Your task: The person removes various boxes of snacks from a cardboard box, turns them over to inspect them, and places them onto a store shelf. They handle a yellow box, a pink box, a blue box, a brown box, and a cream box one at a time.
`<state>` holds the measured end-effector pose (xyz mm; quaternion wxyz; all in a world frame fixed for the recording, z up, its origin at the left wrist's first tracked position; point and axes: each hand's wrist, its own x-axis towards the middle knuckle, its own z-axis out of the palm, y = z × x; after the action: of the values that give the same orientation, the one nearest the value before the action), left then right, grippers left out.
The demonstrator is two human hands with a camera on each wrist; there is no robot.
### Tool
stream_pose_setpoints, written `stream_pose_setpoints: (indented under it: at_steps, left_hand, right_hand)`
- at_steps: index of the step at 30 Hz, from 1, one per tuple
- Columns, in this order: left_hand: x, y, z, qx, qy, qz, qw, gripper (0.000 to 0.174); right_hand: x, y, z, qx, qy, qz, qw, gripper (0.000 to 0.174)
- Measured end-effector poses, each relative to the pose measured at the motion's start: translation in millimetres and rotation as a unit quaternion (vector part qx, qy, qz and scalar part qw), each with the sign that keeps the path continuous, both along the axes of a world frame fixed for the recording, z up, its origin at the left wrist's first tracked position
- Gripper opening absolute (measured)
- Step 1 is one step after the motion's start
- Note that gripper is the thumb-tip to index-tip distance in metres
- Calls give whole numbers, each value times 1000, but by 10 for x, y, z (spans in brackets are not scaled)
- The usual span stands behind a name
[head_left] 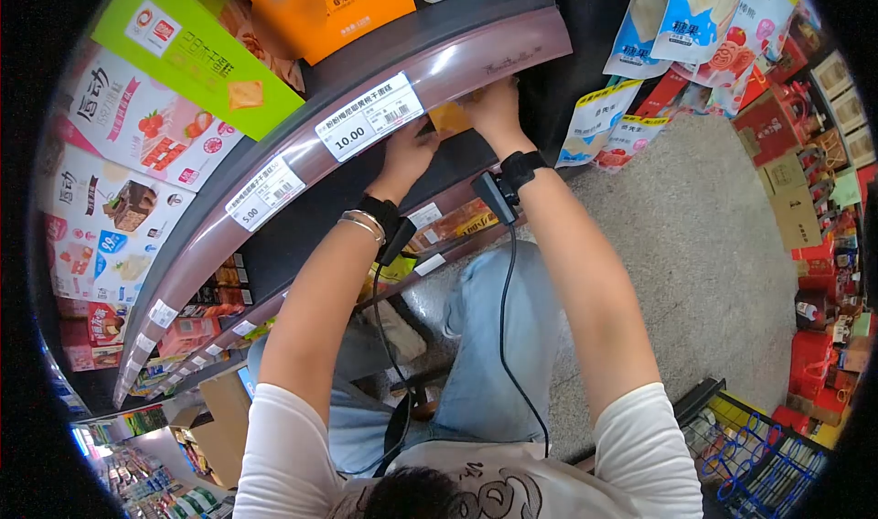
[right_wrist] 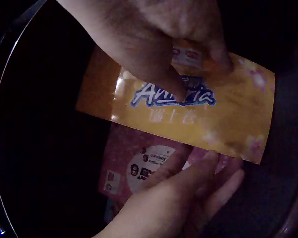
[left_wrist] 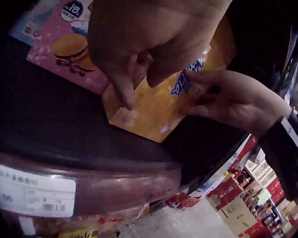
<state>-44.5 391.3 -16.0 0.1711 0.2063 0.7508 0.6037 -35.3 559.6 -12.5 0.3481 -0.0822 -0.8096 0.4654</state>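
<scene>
Price tags (head_left: pixel 366 117): 10.00, 5.00; yellow box (right_wrist: pixel 191 118): "Am…ria"

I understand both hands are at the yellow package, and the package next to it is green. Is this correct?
Not green: the left wrist view shows a pink package beside the yellow package, where the left hand and right hand are.

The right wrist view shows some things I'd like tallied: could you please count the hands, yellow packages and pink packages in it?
Hands: 2, left hand and right hand
Yellow package: 1
Pink package: 1
Total: 4
</scene>
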Motion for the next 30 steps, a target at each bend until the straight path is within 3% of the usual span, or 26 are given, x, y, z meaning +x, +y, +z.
stream_pose_setpoints:
  at_steps: [5, 8, 10, 16, 19, 22, 24, 30]
  left_hand:
    - [-99, -80, -255, -8, 78, -16, 997, 63]
    - [32, -255, -143, 10, -107, 24, 994, 66]
    - [67, -375, -134, -4, -124, 28, 992, 67]
    - [194, -571, -19, -66, -109, 51, 990, 55]
    - [252, -670, 32, -101, -95, 74, 988, 47]
    - [332, -850, 40, -92, -101, 112, 984, 43]
    - [422, -997, 82, -74, -115, 140, 981, 42]
    - [982, -1748, 506, 43, -128, 229, 964, 36]
  right_hand:
    - [-134, 43, -41, 93, -17, 3, 996, 49]
    - [-156, 95, -24, 155, -49, 9, 987, 36]
    - [-191, 125, -4, 155, -39, 8, 987, 32]
    - [-121, 47, -43, 101, -42, -12, 994, 42]
    - [72, -169, 78, 64, 43, -70, 995, 39]
    - [332, -483, 108, -64, -71, -98, 991, 40]
    - [524, -689, 173, -72, -134, -13, 988, 35]
    - [1106, -1787, 483, -139, -116, 194, 964, 19]
